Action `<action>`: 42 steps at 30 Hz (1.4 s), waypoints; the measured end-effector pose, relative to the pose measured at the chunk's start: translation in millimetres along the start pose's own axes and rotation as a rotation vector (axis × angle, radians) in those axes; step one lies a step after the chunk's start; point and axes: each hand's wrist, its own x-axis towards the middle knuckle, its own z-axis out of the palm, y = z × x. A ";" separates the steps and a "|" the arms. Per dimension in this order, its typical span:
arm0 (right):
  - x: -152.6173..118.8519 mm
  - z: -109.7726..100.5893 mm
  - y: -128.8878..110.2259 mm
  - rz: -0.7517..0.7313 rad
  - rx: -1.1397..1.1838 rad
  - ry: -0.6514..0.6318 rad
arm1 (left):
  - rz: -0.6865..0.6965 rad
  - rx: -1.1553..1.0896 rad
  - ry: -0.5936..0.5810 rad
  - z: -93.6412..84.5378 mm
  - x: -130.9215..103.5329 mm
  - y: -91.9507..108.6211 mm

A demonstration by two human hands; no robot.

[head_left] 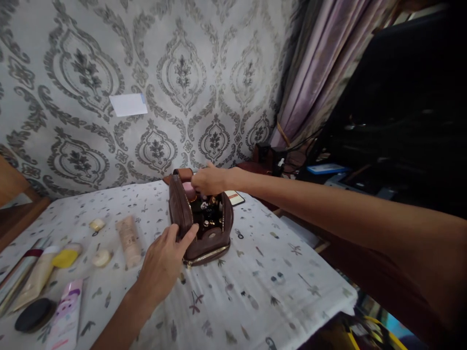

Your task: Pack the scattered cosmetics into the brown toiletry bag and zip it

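Observation:
A dark brown makeup bag (213, 243) stands unzipped on the cloth, with several small items inside it, some with shiny metallic parts. My left hand (164, 253) grips the bag's near left edge, thumb over the rim and fingers along the outer side. At the far end of the opening is my right hand (209, 180), its fingers curled down into the bag. A pink item (188, 189) shows just left of those fingers; whether they hold it is hidden.
To the left lie a beige tube (128, 241), a pink and purple tube (66, 313), a round black compact (35, 315), a yellow sponge (66, 257) and a small round cream item (101, 257). The patterned tablecloth (310, 291) ends at right, beside a dark screen (394, 112).

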 end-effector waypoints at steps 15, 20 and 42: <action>-56.9 38.1 -55.7 0.016 0.394 0.702 | 0.007 -0.130 0.016 2.1 -4.1 -2.7; -47.5 61.4 -91.9 -0.134 0.595 0.895 | 0.038 -0.257 0.092 2.2 -24.1 -18.0; 61.0 135.7 -217.9 -0.086 1.549 0.566 | -0.865 0.272 -0.096 2.7 -104.5 -146.5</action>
